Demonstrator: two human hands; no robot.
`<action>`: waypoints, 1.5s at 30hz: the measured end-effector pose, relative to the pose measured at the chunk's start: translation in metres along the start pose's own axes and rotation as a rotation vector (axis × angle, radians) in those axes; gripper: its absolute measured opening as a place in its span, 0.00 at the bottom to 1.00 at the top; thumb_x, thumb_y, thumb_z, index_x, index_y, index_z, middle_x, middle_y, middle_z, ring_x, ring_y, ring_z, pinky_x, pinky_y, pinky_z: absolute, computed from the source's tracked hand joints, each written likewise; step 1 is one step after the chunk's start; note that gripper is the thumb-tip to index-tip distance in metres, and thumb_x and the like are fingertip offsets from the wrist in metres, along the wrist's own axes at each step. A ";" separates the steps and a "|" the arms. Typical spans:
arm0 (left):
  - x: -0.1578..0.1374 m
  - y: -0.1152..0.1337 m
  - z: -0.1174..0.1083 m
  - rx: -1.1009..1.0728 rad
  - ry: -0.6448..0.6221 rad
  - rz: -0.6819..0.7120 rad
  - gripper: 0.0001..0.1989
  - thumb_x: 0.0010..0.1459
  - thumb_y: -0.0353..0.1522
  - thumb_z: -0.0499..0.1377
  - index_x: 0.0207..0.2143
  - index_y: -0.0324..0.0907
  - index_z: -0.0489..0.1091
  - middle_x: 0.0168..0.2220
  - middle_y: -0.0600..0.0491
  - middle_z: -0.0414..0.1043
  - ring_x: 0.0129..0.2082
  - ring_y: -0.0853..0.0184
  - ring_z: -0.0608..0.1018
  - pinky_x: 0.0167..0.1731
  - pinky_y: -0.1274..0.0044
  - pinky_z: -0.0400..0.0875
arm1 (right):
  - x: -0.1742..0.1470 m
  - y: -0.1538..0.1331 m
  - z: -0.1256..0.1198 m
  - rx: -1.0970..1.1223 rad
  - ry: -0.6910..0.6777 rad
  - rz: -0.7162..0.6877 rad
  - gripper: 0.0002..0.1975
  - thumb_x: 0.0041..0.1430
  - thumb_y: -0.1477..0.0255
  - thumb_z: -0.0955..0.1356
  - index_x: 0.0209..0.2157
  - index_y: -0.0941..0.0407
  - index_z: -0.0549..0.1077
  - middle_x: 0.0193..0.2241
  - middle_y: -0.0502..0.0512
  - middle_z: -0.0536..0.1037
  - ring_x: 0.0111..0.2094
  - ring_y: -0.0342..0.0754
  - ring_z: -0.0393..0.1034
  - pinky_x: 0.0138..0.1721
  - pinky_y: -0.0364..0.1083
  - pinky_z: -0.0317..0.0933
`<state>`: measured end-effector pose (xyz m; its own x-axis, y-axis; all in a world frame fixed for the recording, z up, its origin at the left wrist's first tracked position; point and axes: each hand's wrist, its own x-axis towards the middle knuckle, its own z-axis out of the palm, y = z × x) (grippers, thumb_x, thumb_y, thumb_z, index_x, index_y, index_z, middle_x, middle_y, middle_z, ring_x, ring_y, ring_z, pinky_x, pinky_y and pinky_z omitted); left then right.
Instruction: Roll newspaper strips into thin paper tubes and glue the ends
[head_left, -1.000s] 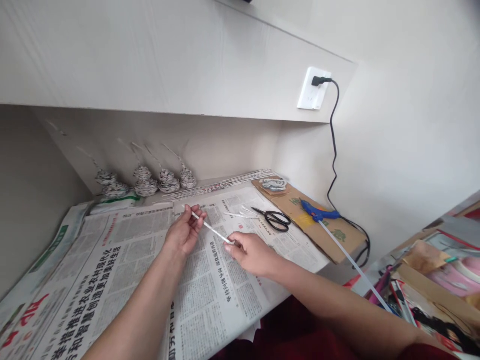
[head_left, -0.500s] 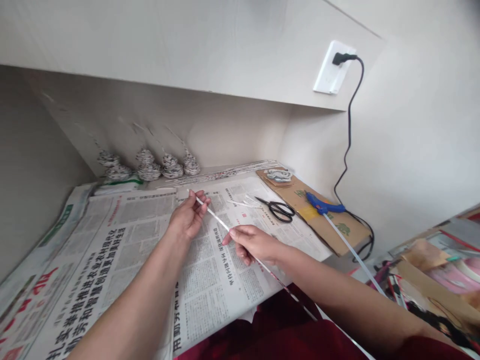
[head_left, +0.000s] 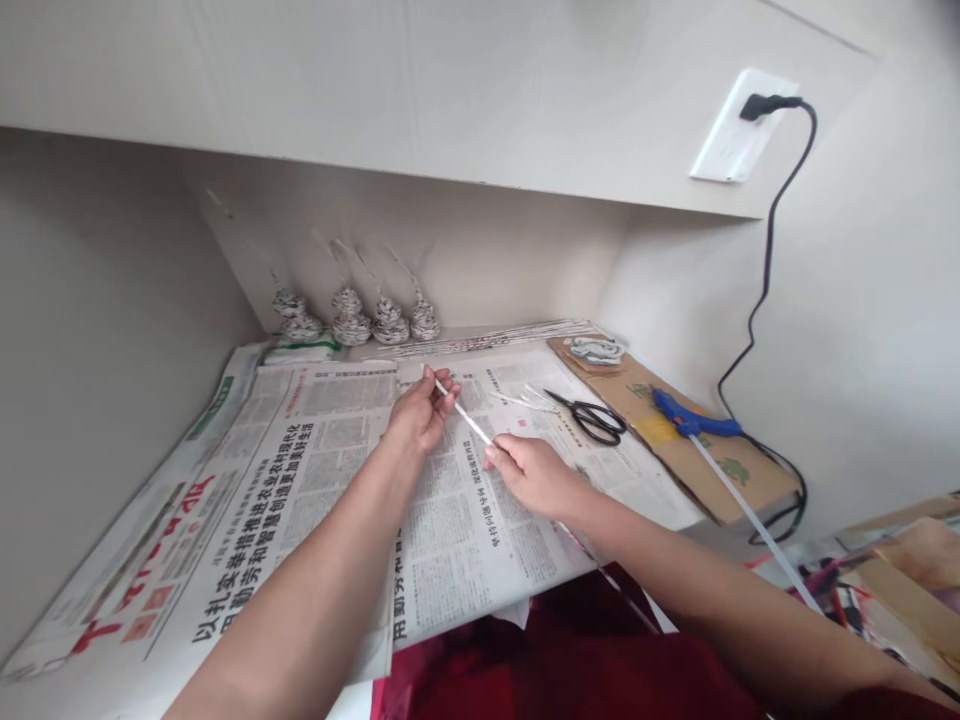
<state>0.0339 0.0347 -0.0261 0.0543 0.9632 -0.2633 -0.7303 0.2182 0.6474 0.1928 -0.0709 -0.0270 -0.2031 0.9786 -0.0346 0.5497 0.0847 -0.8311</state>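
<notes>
A thin rolled paper stick [head_left: 466, 418] slants between my two hands above the newspaper. My left hand [head_left: 424, 408] pinches its upper end between thumb and fingers. Farther down, my right hand [head_left: 536, 472] is closed around it, and the rest of the stick runs under my right forearm toward my lap. Black-handled scissors [head_left: 596, 422] lie to the right, beyond my right hand. Several short white paper pieces [head_left: 529, 400] are by the scissors' tips.
Newspaper [head_left: 315, 480] covers the table. Several woven paper gourds [head_left: 351, 320] stand at the back, beside a bundle of long paper sticks [head_left: 487, 338]. Cardboard [head_left: 660, 440] on the right bears a blue glue gun [head_left: 694, 415] with a long glue stick, its cord running to a wall socket [head_left: 742, 125].
The view has swung left, so everything sits farther right in the picture. Both hands keep their hold on the paper stick, and my right hand has turned a little around it.
</notes>
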 end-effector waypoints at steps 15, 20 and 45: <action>-0.001 0.001 0.001 -0.016 -0.013 -0.013 0.11 0.61 0.31 0.52 0.31 0.32 0.70 0.23 0.51 0.69 0.21 0.73 0.76 0.16 0.86 0.70 | -0.001 0.003 -0.003 0.648 -0.314 0.259 0.21 0.60 0.52 0.57 0.34 0.56 0.66 0.14 0.42 0.56 0.13 0.39 0.53 0.16 0.40 0.48; 0.000 0.001 0.000 -0.007 0.021 0.020 0.11 0.61 0.31 0.53 0.31 0.31 0.70 0.22 0.51 0.69 0.21 0.72 0.76 0.17 0.86 0.71 | -0.011 0.002 -0.009 0.084 0.007 0.017 0.16 0.57 0.56 0.64 0.29 0.56 0.68 0.19 0.48 0.64 0.21 0.41 0.59 0.22 0.41 0.52; 0.002 -0.001 -0.003 -0.008 -0.028 0.005 0.11 0.61 0.30 0.53 0.31 0.31 0.70 0.24 0.50 0.69 0.22 0.72 0.76 0.18 0.86 0.71 | -0.002 0.012 -0.009 0.577 -0.226 0.220 0.18 0.60 0.55 0.60 0.29 0.56 0.66 0.13 0.42 0.58 0.12 0.37 0.52 0.15 0.40 0.47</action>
<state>0.0333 0.0362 -0.0295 0.0695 0.9682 -0.2405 -0.7360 0.2125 0.6427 0.2067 -0.0705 -0.0318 -0.3357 0.8926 -0.3011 0.0880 -0.2885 -0.9534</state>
